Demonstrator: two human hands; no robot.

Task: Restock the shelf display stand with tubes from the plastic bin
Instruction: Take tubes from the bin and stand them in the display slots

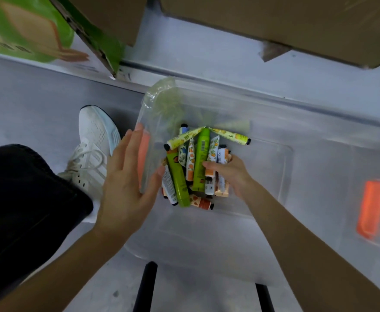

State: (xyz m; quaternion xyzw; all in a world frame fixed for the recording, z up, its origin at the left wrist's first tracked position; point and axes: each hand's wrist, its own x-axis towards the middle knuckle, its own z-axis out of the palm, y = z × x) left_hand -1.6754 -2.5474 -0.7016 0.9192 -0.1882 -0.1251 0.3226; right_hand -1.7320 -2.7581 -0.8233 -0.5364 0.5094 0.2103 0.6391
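A clear plastic bin [285, 167] with orange latches sits on the grey floor below me. Several tubes [184, 167] lie heaped at its left end, green, white and orange ones with printed labels. My right hand [229, 174] is inside the bin, its fingers curled round a few tubes at the right side of the heap. My left hand [128, 176] lies flat with straight fingers against the outside of the bin's left wall, by an orange latch [143, 154]. The shelf display stand is not in view.
My white shoe [94, 143] and dark trouser leg [22, 199] are left of the bin. A green printed carton [27, 28] and brown cardboard boxes [274, 23] stand beyond it. Two black bars [146, 287] cross the floor at the bottom edge.
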